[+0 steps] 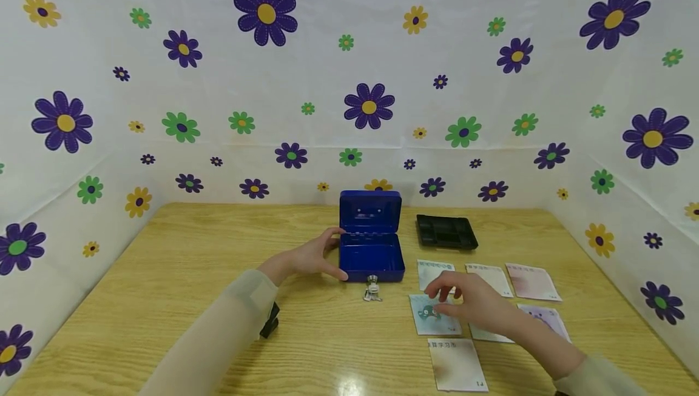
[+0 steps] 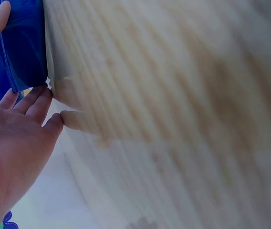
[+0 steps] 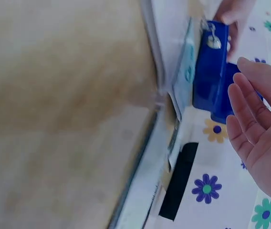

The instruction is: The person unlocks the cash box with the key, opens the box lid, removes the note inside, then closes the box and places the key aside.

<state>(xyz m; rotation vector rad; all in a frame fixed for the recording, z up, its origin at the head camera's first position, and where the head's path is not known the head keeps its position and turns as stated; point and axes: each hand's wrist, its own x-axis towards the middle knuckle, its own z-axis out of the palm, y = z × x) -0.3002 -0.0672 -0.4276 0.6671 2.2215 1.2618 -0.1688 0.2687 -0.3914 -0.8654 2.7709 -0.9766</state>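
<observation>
A blue metal cash box stands with its lid raised and its inside bare. My left hand holds its left end, thumb at the front corner and fingers toward the hinge side; the left wrist view shows that hand right at the box. Small keys hang at the front lock. Over the play-money notes, my right hand hovers with loosely bent fingers, nearest a teal note. In the right wrist view, nothing lies in that hand.
A black compartment tray sits right of the box. Several other notes lie in rows, among them a pink one, a purple one and a pale one at the front. A dark object shows beside my left sleeve. Flowered sheeting surrounds the table.
</observation>
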